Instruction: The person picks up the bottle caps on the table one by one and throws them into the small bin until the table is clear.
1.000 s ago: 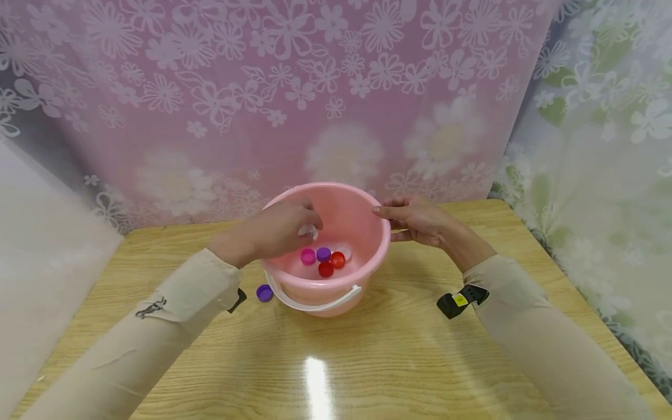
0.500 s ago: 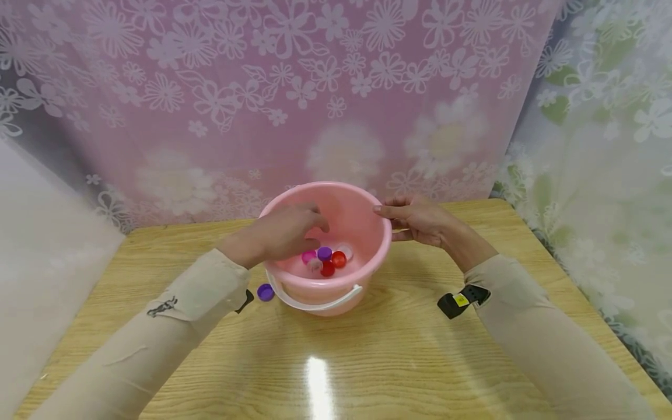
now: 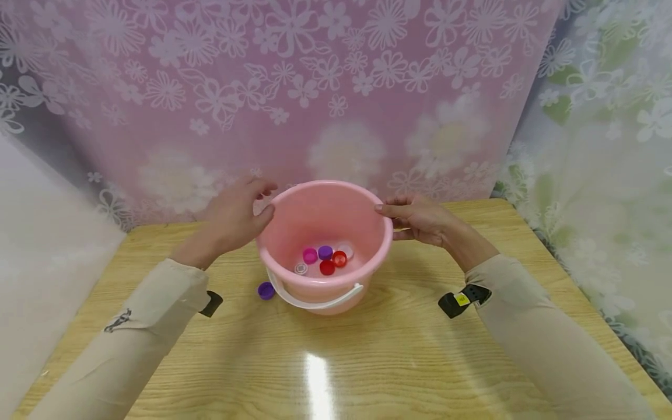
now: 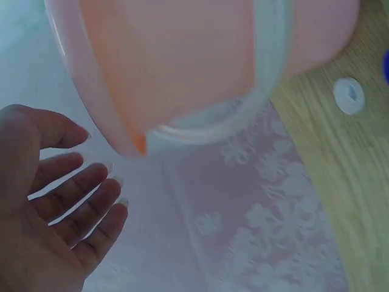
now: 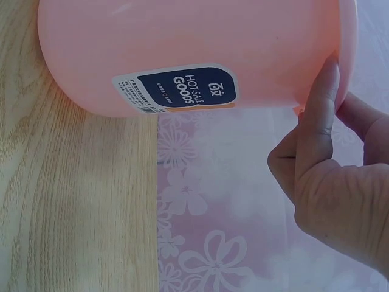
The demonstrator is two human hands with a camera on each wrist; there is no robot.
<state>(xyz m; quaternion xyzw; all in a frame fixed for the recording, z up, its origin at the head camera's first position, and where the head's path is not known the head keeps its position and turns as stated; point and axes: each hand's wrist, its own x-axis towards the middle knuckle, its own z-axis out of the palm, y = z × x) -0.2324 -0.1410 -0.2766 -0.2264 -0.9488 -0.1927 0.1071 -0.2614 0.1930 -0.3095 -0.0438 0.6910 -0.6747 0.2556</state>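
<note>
A pink bucket [image 3: 325, 213] stands upright on the table. My right hand [image 3: 417, 221] pinches its right rim, thumb over the edge and fingers against the outer wall, as the right wrist view also shows. My left hand [image 3: 236, 213] is just outside the left rim, fingers loosely bent and holding nothing; the left wrist view shows a gap between fingertips and rim. At the bucket's bottom lie bottle caps: magenta [image 3: 310, 255], purple [image 3: 325, 252], orange-red [image 3: 340, 259], dark red [image 3: 327, 268], a pale one [image 3: 347, 252] and a whitish one [image 3: 301, 269].
A purple cap [image 3: 266, 291] lies on the wooden table [image 3: 399, 361] left of the bucket. Near it, a white cap [image 4: 349, 96] shows in the left wrist view. The bucket's white handle [image 3: 315, 305] hangs down in front. A pink floral curtain [image 3: 336, 87] hangs behind.
My left hand has let go of the whitish cap, which dropped into the bucket, and has moved out leftward past the rim. The right hand stays on the rim.
</note>
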